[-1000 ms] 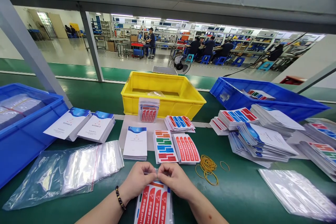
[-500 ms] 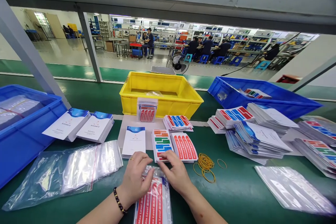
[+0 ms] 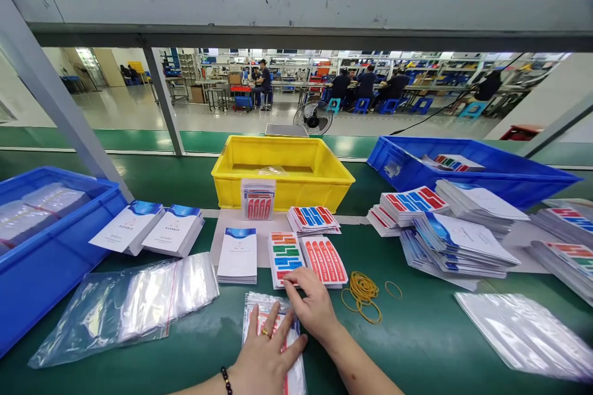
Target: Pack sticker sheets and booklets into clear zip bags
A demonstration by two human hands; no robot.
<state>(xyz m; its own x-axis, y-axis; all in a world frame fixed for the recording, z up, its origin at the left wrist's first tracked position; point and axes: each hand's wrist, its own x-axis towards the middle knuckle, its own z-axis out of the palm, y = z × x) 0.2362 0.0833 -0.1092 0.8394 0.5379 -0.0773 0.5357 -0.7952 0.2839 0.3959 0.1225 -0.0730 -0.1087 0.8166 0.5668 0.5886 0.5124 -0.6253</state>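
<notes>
My left hand (image 3: 269, 345) lies flat with spread fingers on a clear zip bag (image 3: 252, 303) holding red-striped label sheets. My right hand (image 3: 311, 305) is beside the bag's upper right edge, its thumb and index finger close together in a pinch at the lower edge of a stack of multicoloured label sheets (image 3: 286, 253). Whatever is between those fingertips, if anything, I cannot make out. Next to that stack is a pile of red label sheets (image 3: 324, 259). White booklets with blue tops (image 3: 237, 256) sit to the left.
A yellow bin (image 3: 282, 191) stands behind, a filled bag (image 3: 258, 199) leaning on its front. Blue bins (image 3: 60, 222) flank both sides. Rubber bands (image 3: 364, 287), empty clear bags (image 3: 169, 296) and booklet stacks (image 3: 458, 244) surround the hands. A shelf beam (image 3: 296, 12) crosses overhead.
My left hand has gone from a bent-finger hold at the bag's top to lying flat on it. The right hand has shifted slightly right. The view has tilted up.
</notes>
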